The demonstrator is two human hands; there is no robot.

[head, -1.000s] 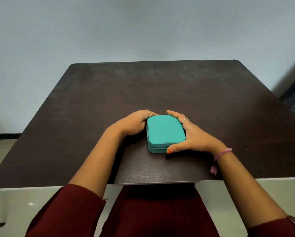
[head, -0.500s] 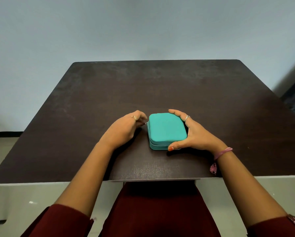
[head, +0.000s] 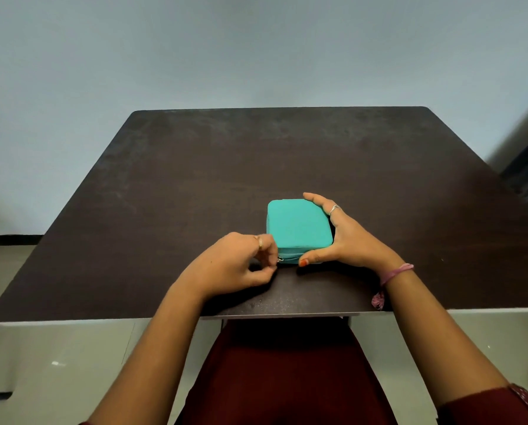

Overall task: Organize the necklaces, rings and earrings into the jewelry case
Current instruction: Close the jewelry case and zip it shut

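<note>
the teal case (head: 298, 228) lies closed and flat on the dark counter (head: 195, 179), near its front edge. the right hand (head: 345, 240) cups the case's right side, fingers curled over the far corner and thumb pressed on the front edge, forearm angled in from the lower right. the left hand (head: 235, 265) sits at the case's front left corner, fingers curled, pinching the small metal zipper pull (head: 280, 259).

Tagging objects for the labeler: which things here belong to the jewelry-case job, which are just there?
Job:
- jewelry case, teal, lid down
- zipper pull, pinched by left hand
- right hand, gripping case

Not job:
- table
- pink wristband
</note>
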